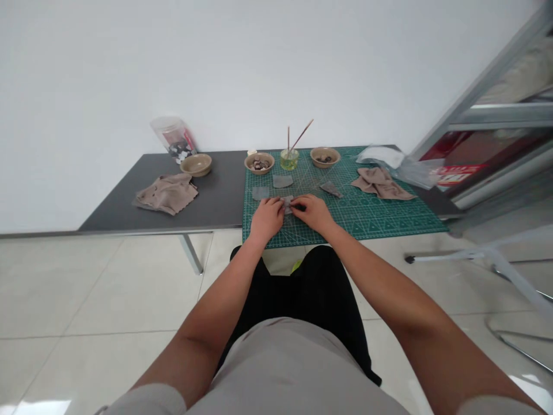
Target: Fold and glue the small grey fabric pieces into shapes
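Note:
My left hand (266,217) and my right hand (313,211) meet over the green cutting mat (380,216), both pinching a small grey fabric piece (287,202) between their fingertips. The fingers of both hands are closed on it. Further grey fabric pieces lie on the mat just beyond: one square (260,192), one (282,181) behind it, and a darker one (332,189) to the right.
Behind stand three tan bowls (196,164) (259,162) (325,157) and a small green cup with sticks (289,158). Beige cloths (167,192) (381,183) lie at left and right. A clear jar (174,138) leans on the wall, plastic bags (400,161) at right.

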`<state>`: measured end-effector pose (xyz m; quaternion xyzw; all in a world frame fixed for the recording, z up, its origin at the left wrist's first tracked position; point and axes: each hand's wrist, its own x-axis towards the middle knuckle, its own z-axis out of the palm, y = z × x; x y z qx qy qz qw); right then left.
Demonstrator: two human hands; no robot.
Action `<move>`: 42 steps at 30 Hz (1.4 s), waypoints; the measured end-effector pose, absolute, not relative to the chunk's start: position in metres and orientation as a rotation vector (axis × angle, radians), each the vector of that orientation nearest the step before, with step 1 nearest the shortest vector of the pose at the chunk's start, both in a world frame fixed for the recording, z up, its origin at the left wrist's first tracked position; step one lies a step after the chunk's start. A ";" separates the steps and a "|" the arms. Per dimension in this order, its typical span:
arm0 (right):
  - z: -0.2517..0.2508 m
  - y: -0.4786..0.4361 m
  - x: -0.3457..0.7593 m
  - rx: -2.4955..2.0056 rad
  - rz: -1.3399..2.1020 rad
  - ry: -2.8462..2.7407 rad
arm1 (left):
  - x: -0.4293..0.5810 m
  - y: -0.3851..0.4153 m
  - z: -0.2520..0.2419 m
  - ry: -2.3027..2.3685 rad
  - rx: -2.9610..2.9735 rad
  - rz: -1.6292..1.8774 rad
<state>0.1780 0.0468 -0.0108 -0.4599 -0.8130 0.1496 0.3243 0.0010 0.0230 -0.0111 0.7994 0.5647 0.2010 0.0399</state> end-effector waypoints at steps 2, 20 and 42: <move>-0.006 0.050 0.179 -1.234 0.396 -2.135 | 0.000 0.025 -0.012 1.716 2.457 0.613; -0.009 0.046 0.176 -1.222 0.346 -2.255 | 0.002 0.028 -0.011 1.653 2.574 0.557; -0.008 0.048 0.170 -1.222 0.291 -2.283 | 0.002 0.025 -0.009 1.684 2.585 0.565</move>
